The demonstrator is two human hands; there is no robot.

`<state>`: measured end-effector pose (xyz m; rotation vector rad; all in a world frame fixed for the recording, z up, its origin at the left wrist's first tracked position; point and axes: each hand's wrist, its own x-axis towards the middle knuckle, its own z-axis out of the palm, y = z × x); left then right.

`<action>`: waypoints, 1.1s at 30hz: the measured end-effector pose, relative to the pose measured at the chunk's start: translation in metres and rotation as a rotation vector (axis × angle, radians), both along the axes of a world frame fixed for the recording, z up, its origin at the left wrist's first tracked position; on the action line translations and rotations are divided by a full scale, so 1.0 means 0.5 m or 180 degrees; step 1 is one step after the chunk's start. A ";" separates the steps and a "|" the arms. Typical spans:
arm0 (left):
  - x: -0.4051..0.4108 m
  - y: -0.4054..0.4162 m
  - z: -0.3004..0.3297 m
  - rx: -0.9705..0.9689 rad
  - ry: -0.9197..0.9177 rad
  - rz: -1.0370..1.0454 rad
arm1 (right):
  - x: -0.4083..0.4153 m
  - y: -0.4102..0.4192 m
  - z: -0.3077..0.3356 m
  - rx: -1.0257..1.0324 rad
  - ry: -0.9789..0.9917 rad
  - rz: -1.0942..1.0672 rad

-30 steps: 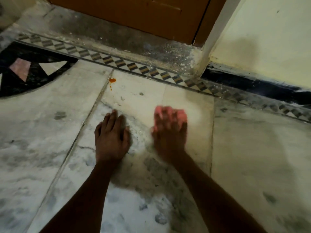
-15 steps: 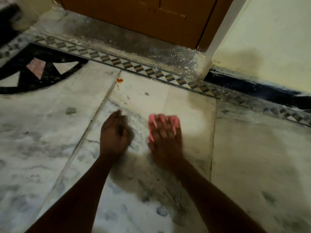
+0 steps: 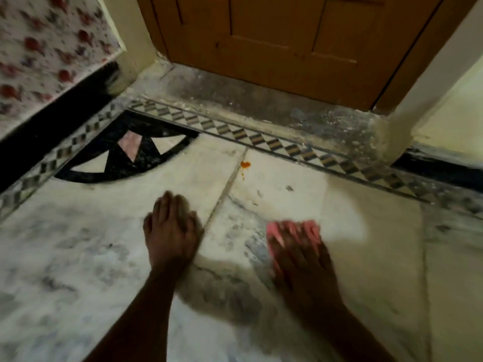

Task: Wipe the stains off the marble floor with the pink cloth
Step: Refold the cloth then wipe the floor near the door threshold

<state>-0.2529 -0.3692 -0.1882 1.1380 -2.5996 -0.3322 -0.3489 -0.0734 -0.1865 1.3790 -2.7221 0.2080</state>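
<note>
My right hand [image 3: 300,253] presses flat on the pink cloth [image 3: 273,228], which shows past my fingertips and along the hand's left side, blurred by motion. The cloth lies on the white, grey-veined marble floor [image 3: 91,257]. My left hand [image 3: 171,228] rests palm down on the floor left of a tile joint, fingers together, holding nothing. An orange stain [image 3: 245,165] with small drips sits beside the joint, ahead of both hands and apart from the cloth. Small dark specks [image 3: 289,188] mark the tile between the stain and the cloth.
A brown wooden door [image 3: 287,43] stands ahead above a dirty grey threshold [image 3: 261,100]. A checkered border strip [image 3: 274,145] runs along the floor's far edge. A black inlay pattern [image 3: 125,152] lies at the left; a flowered fabric [image 3: 44,48] hangs at the far left. A cream wall [image 3: 449,113] rises on the right.
My right hand slid the pink cloth to the right across the tile. My left hand moved left over the tile joint. The view tilted up, showing more of the door and the flowered fabric.
</note>
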 end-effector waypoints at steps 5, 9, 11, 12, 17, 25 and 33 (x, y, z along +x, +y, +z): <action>-0.002 -0.006 -0.005 0.0047 -0.0063 -0.0014 | -0.092 0.030 -0.008 0.0031 -0.0224 -0.1460; -0.008 -0.008 -0.007 0.0086 -0.0182 -0.0007 | -0.205 -0.211 -0.030 -0.0079 -0.0314 -0.2120; -0.007 -0.009 0.002 0.0092 -0.0214 -0.0002 | -0.143 -0.256 -0.013 -0.0152 -0.0069 -0.1130; -0.007 -0.010 0.007 0.0108 -0.0212 0.0005 | -0.095 -0.241 -0.002 -0.0067 -0.0066 -0.0613; -0.009 -0.010 0.011 0.0202 -0.0228 0.0014 | -0.113 -0.150 0.016 -0.0060 -0.0299 -0.0678; -0.011 -0.012 0.001 0.0060 -0.0272 0.0063 | -0.252 -0.424 0.018 0.0196 -0.0418 -0.0272; -0.011 -0.017 -0.003 0.0037 -0.0297 0.0076 | -0.321 -0.374 0.032 0.0266 -0.0754 -0.1333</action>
